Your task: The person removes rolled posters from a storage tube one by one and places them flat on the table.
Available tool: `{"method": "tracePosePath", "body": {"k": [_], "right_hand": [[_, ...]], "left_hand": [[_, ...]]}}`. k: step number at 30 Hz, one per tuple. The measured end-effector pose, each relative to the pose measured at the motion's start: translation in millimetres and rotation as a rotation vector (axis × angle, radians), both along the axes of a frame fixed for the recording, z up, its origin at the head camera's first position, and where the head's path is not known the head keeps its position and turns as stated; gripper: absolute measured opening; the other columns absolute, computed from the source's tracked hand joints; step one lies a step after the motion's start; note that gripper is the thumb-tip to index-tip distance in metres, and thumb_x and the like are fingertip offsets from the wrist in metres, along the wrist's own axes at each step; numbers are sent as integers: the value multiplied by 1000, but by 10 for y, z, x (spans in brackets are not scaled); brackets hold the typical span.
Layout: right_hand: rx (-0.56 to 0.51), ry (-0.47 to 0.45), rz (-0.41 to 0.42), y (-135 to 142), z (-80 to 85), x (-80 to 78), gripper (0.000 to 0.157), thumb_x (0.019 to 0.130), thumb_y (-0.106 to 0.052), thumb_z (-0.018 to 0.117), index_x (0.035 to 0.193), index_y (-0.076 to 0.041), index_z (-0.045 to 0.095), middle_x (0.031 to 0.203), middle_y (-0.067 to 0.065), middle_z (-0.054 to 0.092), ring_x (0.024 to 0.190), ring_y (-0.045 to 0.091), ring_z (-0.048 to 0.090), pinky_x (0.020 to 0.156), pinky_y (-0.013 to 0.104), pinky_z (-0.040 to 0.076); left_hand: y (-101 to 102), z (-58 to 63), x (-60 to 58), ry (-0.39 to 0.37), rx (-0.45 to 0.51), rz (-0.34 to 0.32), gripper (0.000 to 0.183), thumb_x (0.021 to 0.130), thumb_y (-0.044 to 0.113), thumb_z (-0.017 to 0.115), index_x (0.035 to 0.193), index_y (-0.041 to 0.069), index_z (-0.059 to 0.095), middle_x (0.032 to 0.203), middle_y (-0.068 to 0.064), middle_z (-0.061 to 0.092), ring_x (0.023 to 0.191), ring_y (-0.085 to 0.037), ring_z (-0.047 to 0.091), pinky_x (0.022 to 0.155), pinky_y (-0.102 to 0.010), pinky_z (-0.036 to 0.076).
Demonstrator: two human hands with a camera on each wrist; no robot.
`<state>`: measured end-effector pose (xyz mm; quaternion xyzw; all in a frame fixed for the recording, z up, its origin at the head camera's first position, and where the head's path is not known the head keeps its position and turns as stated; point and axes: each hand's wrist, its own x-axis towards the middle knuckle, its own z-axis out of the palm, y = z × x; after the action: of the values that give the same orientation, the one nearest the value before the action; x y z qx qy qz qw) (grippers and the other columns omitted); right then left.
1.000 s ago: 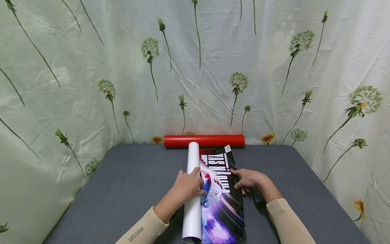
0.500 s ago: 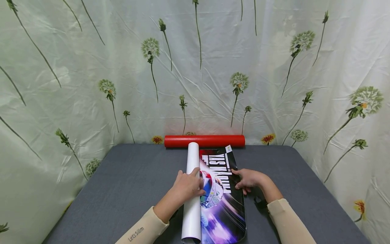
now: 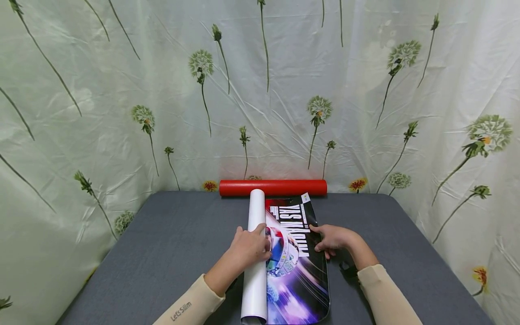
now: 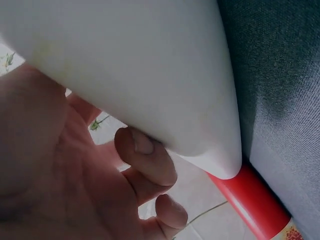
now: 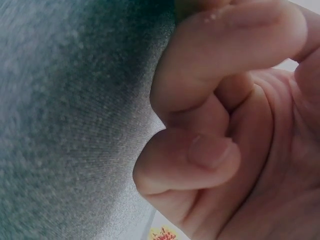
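Note:
A glossy poster (image 3: 302,289) in black and purple, with large white lettering, lies partly unrolled on the table. Its left part is still a white roll (image 3: 255,289) running front to back. My left hand (image 3: 251,247) lies across the roll with fingers bent over its top; in the left wrist view the fingertips (image 4: 150,160) sit right at the roll's side. At the poster's right edge my right hand (image 3: 336,238) pinches the border between thumb and index finger. The right wrist view shows its other fingers (image 5: 185,160) curled beside the cloth, with the poster out of sight.
A red cylinder (image 3: 273,188) lies crosswise along the table's back edge, just behind the roll's far end. Dark grey cloth covers the table (image 3: 183,253). A pale curtain (image 3: 268,113) with dandelion prints hangs behind and at both sides.
The roll has shifted very slightly left and the poster's right edge slightly right, so the printed strip shows a little wider. Both hands stay almost where they were.

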<state>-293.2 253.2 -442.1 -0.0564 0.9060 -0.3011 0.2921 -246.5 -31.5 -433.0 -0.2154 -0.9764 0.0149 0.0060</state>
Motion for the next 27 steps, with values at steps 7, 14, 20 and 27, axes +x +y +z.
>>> {"method": "tracePosePath", "body": {"k": [7,14,20,27], "right_hand": [[-10,7,20,32,0,-2,84,97,-7,75,167,-7,30,67,8,65,48,12,57,52,24,46],[-18,13,32,64,-2,1,84,97,-5,74,167,-5,29,67,9,65,48,12,57,52,24,46],[-29,11,30,84,9,3,84,97,-4,74,167,-4,28,75,12,67,49,12,57,52,23,46],[-31,9,26,98,4,3,83,97,-4,74,167,-5,29,74,13,67,48,12,57,50,23,45]], "left_hand": [[0,8,-2,5,17,14,17,87,48,84,94,33,82,152,-6,60,75,-23,62,76,-36,35],[-15,6,1,50,-5,-5,9,90,40,79,94,34,85,151,-1,62,69,-23,64,73,-36,33],[-8,16,-8,-11,3,12,21,87,52,83,95,33,81,156,-5,58,77,-23,62,78,-37,36],[-14,3,-10,42,-15,1,10,91,41,80,93,31,84,151,0,63,67,-21,58,72,-35,32]]}}
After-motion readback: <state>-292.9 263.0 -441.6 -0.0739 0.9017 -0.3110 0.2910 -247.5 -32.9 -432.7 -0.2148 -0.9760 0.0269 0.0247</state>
